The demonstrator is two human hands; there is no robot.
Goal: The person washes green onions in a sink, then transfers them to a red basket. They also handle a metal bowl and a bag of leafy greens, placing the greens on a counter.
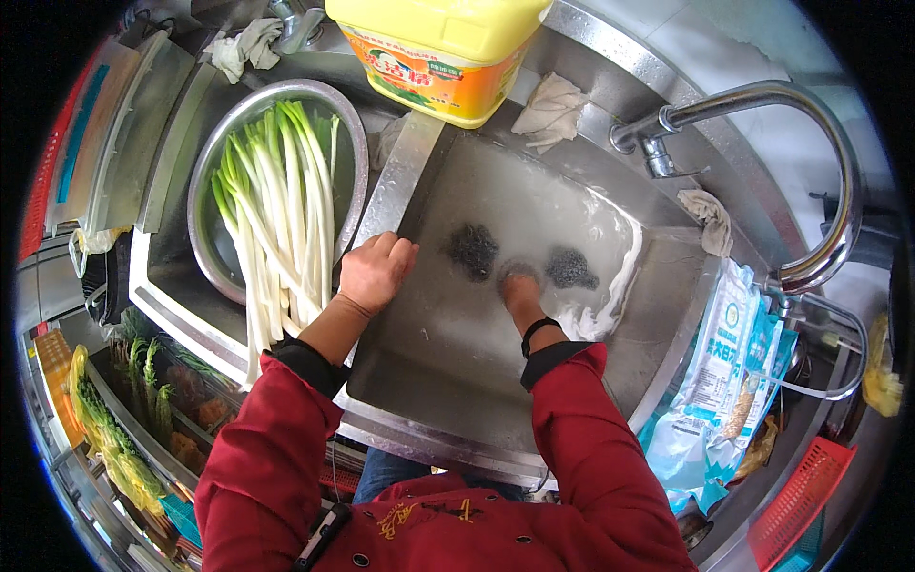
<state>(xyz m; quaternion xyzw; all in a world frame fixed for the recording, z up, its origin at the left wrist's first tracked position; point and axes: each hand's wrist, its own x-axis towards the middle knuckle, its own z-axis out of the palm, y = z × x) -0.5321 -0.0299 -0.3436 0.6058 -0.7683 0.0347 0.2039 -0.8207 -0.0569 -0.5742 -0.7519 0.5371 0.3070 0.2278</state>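
Observation:
My right hand is down in the cloudy water of a stainless-steel sink basin, its fingers hidden below the surface. Two dark, speckled clumps flank it: one clump to its left, another clump to its right. What they are made of is unclear. With fingers curled, my left hand rests on the metal divider between the basins. Beside it, trimmed scallions lie across a round metal bowl, their white ends hanging over its near rim.
A yellow detergent jug stands at the back, above the divider. The curved tap arches over the right side. Crumpled cloths lie along the rim. Printed plastic bags sit at right, near a red basket. Bagged greens are lower left.

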